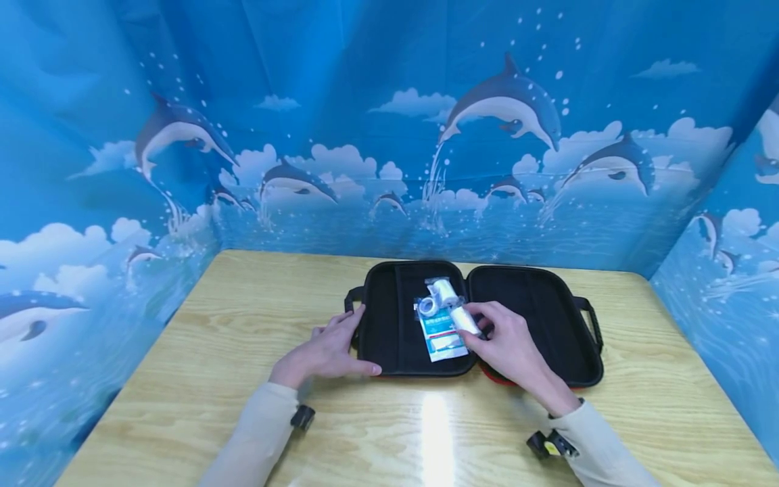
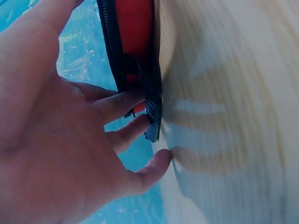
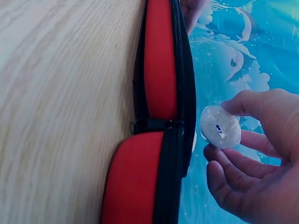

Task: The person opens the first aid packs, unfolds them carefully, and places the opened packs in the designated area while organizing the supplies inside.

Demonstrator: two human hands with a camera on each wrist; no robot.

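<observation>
A black-lined zip case with a red outside lies unfolded on the table. My right hand pinches a white bandage roll in clear wrapping between thumb and fingers, above the inner edge of the case's left half. In the right wrist view the roll's round end faces the camera. Beneath and beside it lie a teal-and-white packet, a roll of white tape and another wrapped white roll. My left hand rests at the case's left side, fingers spread by the black carry handle.
The case's right half lies open, with another handle on its outer side. Wooden tabletop surrounds the case. Behind the table hangs a blue dolphin-print curtain.
</observation>
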